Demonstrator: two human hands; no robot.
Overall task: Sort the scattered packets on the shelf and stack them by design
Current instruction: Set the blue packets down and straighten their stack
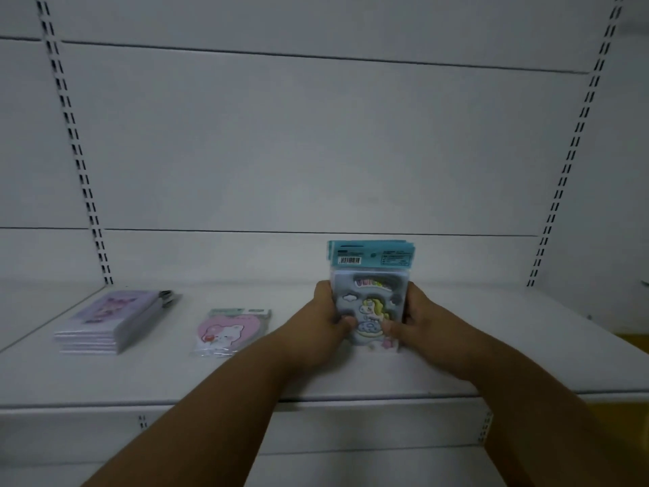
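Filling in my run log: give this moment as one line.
left hand + right hand: gripping unicorn packets upright | lilac stack, heart packets: on shelf

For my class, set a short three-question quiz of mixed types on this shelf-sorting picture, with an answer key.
1. True or false: the left hand alone grips the unicorn packets.
2. How many groups of packets are on the shelf, counting the held one?
3. Which lies furthest left: (a) the purple stack, (b) the heart-shaped bear packets, (c) the unicorn packets?

Key:
1. False; the right hand grips the other side.
2. Three.
3. (a).
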